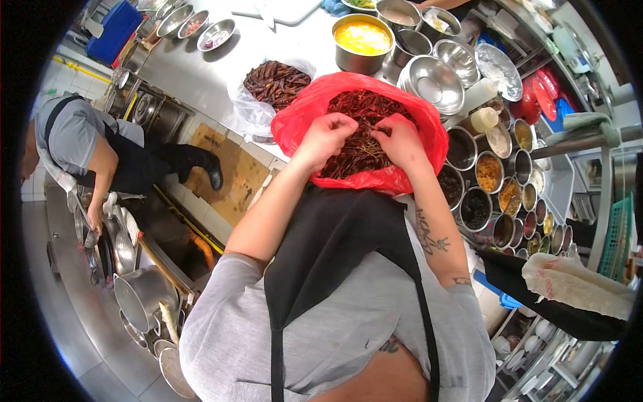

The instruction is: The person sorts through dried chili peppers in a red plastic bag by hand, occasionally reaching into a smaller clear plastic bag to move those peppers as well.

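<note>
A red plastic bag (429, 127) stands open at the front edge of the steel table, with dark red dried chilies (358, 157) and thin stems inside. Over its left part is my left hand (328, 137), fingers closed in a pinch; what it holds is too small to name. My right hand (402, 139) is over the right part of the bag, its fingers also pinched at a chili or stem that I cannot make out clearly. To the left of the red bag, a clear plastic bag (242, 110) holds more dried chilies (274, 82).
A pot of yellow liquid (363, 41) stands behind the bag, steel bowls (435, 84) to its right. Several ingredient containers (475, 208) line the right. Small bowls (216, 35) sit at the back left. A co-worker (87, 141) bends over the stove side at left.
</note>
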